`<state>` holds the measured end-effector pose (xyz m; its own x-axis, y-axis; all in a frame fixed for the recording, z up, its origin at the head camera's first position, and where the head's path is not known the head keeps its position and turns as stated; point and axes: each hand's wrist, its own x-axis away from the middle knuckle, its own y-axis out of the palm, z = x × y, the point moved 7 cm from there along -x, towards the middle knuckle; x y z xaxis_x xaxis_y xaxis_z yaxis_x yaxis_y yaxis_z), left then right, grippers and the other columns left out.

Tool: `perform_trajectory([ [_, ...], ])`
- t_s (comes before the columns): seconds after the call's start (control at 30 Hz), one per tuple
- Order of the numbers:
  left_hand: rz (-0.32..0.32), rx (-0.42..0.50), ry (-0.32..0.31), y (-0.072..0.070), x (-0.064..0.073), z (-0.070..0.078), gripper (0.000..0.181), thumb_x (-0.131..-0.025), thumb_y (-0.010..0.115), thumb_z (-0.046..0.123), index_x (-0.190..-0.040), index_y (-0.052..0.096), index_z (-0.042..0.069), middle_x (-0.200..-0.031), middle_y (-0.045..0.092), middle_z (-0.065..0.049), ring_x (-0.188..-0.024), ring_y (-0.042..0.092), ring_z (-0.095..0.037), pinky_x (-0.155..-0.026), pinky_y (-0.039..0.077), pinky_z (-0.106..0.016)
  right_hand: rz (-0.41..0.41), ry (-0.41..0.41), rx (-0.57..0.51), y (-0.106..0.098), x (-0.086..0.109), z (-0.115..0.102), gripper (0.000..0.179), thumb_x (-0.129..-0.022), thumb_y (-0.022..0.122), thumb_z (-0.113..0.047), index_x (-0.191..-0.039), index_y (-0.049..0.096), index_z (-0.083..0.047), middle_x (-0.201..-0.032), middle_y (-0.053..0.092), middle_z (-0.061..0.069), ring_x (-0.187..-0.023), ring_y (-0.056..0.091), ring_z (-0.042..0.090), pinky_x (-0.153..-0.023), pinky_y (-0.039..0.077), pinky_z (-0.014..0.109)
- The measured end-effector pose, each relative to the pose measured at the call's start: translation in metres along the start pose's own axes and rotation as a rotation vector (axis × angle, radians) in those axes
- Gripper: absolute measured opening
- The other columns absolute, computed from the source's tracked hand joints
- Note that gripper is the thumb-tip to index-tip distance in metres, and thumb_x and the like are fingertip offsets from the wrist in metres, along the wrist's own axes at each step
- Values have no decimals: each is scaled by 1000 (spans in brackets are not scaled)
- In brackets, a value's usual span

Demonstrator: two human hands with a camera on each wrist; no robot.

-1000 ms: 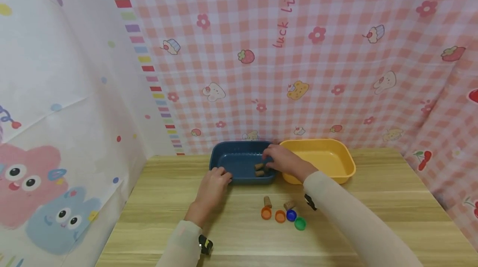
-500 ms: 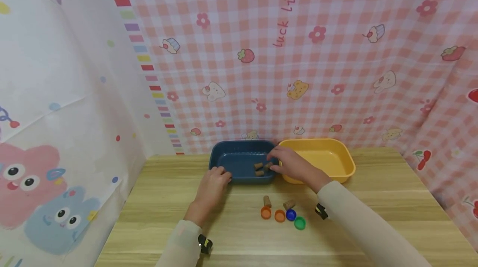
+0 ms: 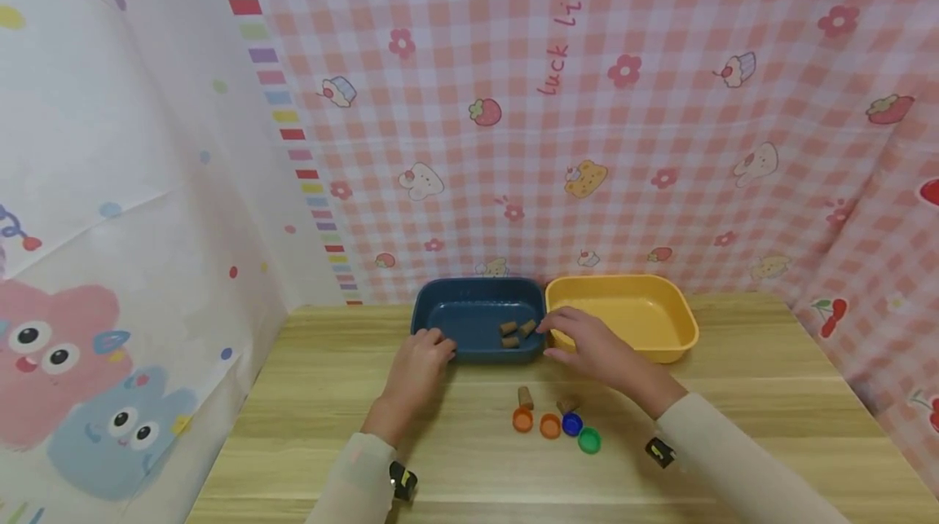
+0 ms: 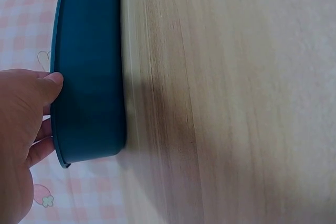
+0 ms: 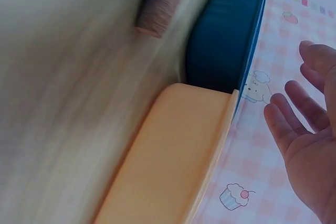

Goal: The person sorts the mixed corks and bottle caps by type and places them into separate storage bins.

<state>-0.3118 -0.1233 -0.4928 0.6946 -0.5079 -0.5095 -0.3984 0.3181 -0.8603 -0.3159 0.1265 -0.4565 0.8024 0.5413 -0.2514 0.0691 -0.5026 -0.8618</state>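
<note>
My left hand (image 3: pixel 420 365) grips the near left rim of a dark blue bin (image 3: pixel 469 357). In the left wrist view its thumb (image 4: pixel 54 78) lies on the outer side and the fingers are partly hidden behind the rim. Three corks (image 3: pixel 509 341) lie inside at the bin's right end. My right hand (image 3: pixel 597 349) hovers over the near left side of a yellow bin (image 3: pixel 685 345), close to the blue bin's right end. In the right wrist view its fingers (image 5: pixel 304 106) are spread and relaxed, with nothing held.
On the table in front of the bins lie two more corks (image 3: pixel 525 398), two orange bottle caps (image 3: pixel 550 426), a blue cap (image 3: pixel 572 424) and a green cap (image 3: pixel 589 440). Pink checked cloth (image 3: pixel 469 222) hangs behind the bins.
My right hand has drawn back from inside the blue bin, rightward and nearer, and a third cork now shows there in full. The left hand has stayed on the rim.
</note>
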Motion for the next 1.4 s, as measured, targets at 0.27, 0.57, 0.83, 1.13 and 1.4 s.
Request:
perform_trajectory([
  [0.27,57,-27,27,-3,0,1,3,-92,75,10,-89,77,12,-80,62,-4,-71,57,-25,-63,47,-37,51,-12,-6,-1,24,-4,31,-91,80,-23,-120,70,-18,-125,67,-1,-117,64,22,-101,54,46],
  [0.57,27,-13,22,0,1,2,7,-95,71,12,-92,78,10,-81,63,-5,-73,58,-25,-66,49,-38,39,4,8,6,52,-7,38,-92,79,-23,-127,70,-13,-133,65,5,-124,63,28,-103,52,49],
  [0.83,35,-15,14,1,0,1,6,-93,74,11,-89,77,11,-80,62,-4,-72,58,-25,-65,48,-38,1,58,-1,20,80,2,43,-89,81,-27,-127,67,-13,-131,63,2,-123,62,25,-103,52,49],
  [1.13,22,-34,15,1,-1,1,4,-94,73,11,-93,78,10,-82,65,-5,-73,59,-25,-65,48,-38,-72,124,-29,37,105,4,50,-86,84,-32,-129,65,-17,-134,60,3,-125,58,25,-104,51,51],
  [1.4,42,-27,19,2,1,0,4,-92,75,10,-93,78,12,-81,64,-4,-73,58,-25,-64,48,-38,-149,155,-38,53,114,3,45,-85,84,-36,-122,66,-16,-119,60,-4,-105,59,13,-91,56,37],
])
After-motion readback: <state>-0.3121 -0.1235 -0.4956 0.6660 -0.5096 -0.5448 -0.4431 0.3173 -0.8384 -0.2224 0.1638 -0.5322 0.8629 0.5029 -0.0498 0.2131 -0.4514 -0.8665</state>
